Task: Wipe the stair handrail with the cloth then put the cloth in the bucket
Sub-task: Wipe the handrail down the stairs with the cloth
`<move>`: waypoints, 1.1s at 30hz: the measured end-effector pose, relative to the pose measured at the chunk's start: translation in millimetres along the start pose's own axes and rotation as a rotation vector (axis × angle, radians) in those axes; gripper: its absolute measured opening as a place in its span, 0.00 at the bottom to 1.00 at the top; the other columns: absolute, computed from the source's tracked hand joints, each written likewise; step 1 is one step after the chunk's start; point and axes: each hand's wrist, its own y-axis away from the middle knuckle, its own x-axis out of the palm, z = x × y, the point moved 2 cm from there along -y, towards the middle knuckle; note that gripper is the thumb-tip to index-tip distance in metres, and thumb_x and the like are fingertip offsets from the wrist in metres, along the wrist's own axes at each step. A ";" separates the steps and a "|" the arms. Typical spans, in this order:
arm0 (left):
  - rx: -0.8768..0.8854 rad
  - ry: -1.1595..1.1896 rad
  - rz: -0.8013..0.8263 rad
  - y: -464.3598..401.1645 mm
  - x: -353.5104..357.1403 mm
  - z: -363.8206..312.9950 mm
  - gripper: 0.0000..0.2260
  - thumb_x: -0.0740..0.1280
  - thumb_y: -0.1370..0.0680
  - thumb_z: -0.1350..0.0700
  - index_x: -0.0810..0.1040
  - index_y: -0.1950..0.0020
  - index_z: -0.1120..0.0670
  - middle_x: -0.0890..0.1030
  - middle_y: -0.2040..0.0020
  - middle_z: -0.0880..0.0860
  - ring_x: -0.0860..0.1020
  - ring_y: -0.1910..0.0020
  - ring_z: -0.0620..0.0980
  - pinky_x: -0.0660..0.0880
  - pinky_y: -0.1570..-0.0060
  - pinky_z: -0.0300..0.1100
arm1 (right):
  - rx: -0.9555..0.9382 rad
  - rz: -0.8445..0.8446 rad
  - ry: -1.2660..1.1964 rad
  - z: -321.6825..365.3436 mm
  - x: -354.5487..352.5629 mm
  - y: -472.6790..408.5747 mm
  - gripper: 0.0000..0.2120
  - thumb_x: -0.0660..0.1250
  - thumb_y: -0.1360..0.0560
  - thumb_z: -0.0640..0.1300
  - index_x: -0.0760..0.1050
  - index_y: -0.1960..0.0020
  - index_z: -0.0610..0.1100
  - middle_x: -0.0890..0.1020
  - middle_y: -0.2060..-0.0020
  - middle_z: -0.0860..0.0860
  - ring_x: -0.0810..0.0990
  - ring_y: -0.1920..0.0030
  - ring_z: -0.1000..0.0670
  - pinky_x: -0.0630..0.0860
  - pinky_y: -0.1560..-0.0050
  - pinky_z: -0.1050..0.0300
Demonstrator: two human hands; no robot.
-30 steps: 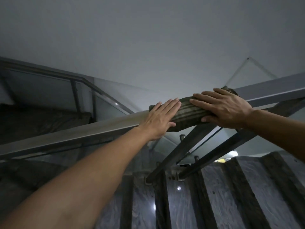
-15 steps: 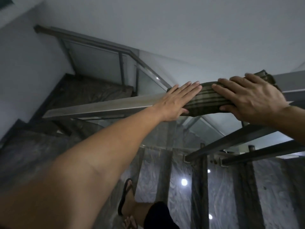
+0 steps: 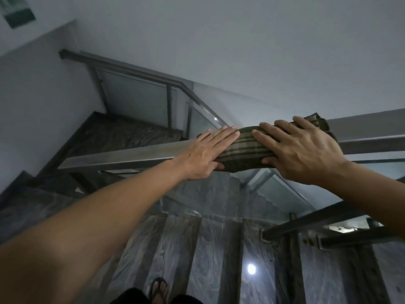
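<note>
A dark green striped cloth (image 3: 243, 150) is draped over the flat metal handrail (image 3: 122, 155), which runs from the lower left up to the right. My left hand (image 3: 208, 155) lies flat on the cloth's left end, fingers straight, thumb under the rail's near side. My right hand (image 3: 300, 150) presses on the cloth's right part, fingers spread over the top, thumb curled on its near face. The cloth's far right corner (image 3: 317, 121) sticks out behind my right hand. No bucket is in view.
Glossy marble stair steps (image 3: 197, 249) descend below the rail. A second handrail with glass panels (image 3: 140, 97) borders a landing at the back left. Dark metal rail bars (image 3: 311, 220) cross at the lower right. A sandalled foot (image 3: 158, 288) stands at the bottom edge.
Both hands and the cloth have slid down the rail to the left. The view has tipped downward, so more of the landing and steps shows, along with my foot.
</note>
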 end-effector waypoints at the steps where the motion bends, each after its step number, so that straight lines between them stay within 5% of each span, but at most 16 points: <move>1: 0.003 0.013 -0.011 4.9 1.4 6.5 0.39 0.65 0.25 0.52 0.43 0.23 0.51 0.46 0.21 0.51 0.44 0.22 0.48 0.47 0.23 0.54 | -0.002 0.003 0.002 6.2 0.0 -5.6 0.30 0.48 0.23 0.60 0.57 0.27 0.45 0.68 0.29 0.42 0.72 0.35 0.38 0.68 0.35 0.37; 18: -0.095 -0.024 0.058 103.8 30.0 131.6 0.40 0.67 0.26 0.52 0.44 0.22 0.49 0.48 0.21 0.53 0.47 0.22 0.51 0.43 0.24 0.50 | -0.011 0.046 -0.049 133.8 -2.8 -109.6 0.32 0.52 0.24 0.60 0.54 0.26 0.44 0.67 0.30 0.40 0.70 0.35 0.37 0.64 0.34 0.35; 25: -0.092 -0.050 0.010 148.1 49.2 192.0 0.41 0.68 0.27 0.53 0.45 0.23 0.49 0.58 0.24 0.56 0.60 0.26 0.56 0.52 0.24 0.53 | 0.021 0.044 -0.019 199.0 -2.4 -161.3 0.33 0.52 0.25 0.62 0.54 0.27 0.43 0.69 0.34 0.38 0.73 0.40 0.35 0.68 0.39 0.36; 33: -0.121 -0.029 -0.035 217.8 76.5 276.5 0.40 0.67 0.26 0.56 0.44 0.23 0.47 0.55 0.22 0.55 0.56 0.24 0.55 0.50 0.24 0.53 | 0.040 0.008 -0.015 291.4 -3.3 -228.5 0.32 0.53 0.25 0.61 0.56 0.27 0.45 0.70 0.33 0.40 0.73 0.39 0.37 0.68 0.38 0.38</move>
